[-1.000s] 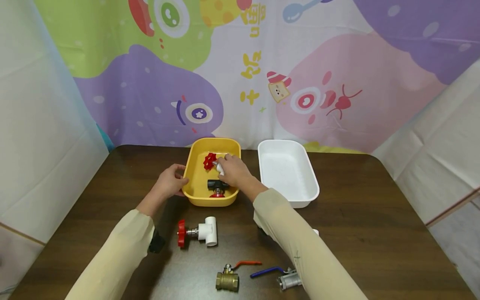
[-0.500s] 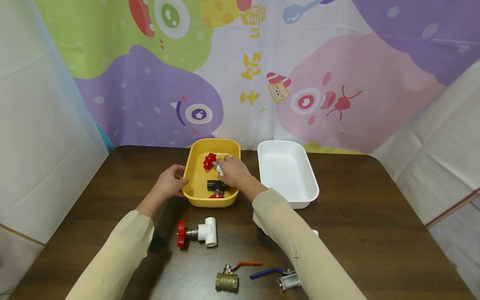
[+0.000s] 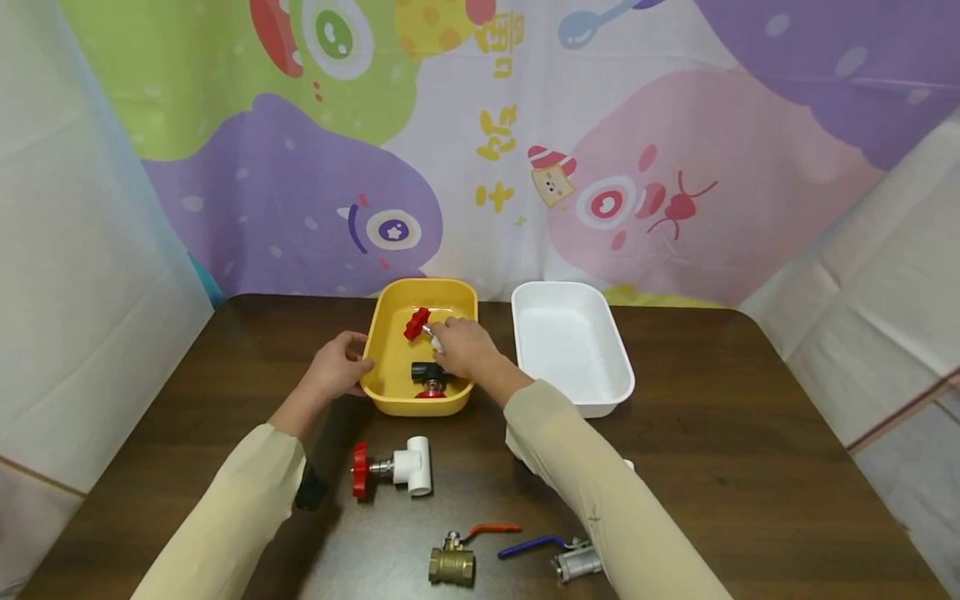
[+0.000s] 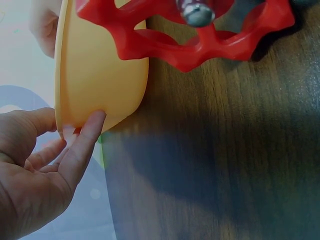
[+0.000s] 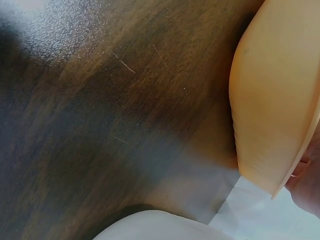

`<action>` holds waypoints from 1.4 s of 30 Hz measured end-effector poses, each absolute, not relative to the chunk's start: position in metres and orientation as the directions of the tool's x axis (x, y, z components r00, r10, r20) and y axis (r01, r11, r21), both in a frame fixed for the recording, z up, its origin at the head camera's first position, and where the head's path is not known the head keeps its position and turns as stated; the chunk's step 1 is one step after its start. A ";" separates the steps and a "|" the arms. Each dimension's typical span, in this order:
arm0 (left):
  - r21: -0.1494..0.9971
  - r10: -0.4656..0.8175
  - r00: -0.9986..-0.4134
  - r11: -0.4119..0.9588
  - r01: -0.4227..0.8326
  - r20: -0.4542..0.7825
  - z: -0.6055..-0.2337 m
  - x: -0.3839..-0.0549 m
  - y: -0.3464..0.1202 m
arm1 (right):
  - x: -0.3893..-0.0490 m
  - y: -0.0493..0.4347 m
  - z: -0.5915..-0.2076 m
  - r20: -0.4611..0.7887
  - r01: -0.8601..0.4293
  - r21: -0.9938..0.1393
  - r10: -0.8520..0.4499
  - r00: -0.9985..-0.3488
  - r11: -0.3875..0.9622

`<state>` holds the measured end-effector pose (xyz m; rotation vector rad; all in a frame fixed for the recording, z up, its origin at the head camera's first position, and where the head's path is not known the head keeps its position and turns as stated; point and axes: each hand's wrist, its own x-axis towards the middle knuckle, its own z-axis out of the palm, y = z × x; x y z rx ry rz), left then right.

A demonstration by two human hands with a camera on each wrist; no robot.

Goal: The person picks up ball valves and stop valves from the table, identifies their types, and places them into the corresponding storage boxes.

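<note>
In the head view, a yellow tray (image 3: 388,360) stands at the back centre of the table. My left hand (image 3: 339,364) holds its left rim, thumb over the edge and fingers against the outer wall, as the left wrist view also shows. My right hand (image 3: 467,346) reaches in over the right side and grips a white valve (image 3: 437,343) with a red handwheel (image 3: 417,323); the hand hides most of its body. A black valve (image 3: 426,372) with a red handwheel lies in the tray's near end. In the right wrist view, the yellow wall partly hides my right hand (image 5: 306,182).
A white tray (image 3: 573,350) stands to the right. Nearer me lie a white tee valve (image 3: 412,467) with a red handwheel, a brass ball valve (image 3: 452,567) with an orange lever, and a silver valve (image 3: 577,563) with a blue lever. My right sleeve (image 3: 592,475) covers other items.
The white valve has tilted slightly in my right hand, its handwheel now seen more edge-on. My left hand keeps its place on the rim. The head view has shifted a little.
</note>
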<state>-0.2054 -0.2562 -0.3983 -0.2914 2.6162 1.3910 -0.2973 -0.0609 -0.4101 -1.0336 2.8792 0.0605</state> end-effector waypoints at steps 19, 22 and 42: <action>0.786 -0.090 -0.969 0.570 -0.238 -0.228 -0.397 -0.205 -0.254 | -0.274 -0.042 -0.388 0.044 -0.659 -0.127 -0.660 -0.750 0.741; 0.784 -0.083 -0.970 0.576 -0.232 -0.227 -0.397 -0.205 -0.254 | -0.269 -0.036 -0.385 0.088 -0.668 -0.158 -0.663 -0.743 0.728; 0.788 -0.064 -0.971 0.572 -0.226 -0.232 -0.396 -0.204 -0.251 | -0.220 0.003 -0.375 0.189 -0.675 -0.355 -0.657 -0.730 0.647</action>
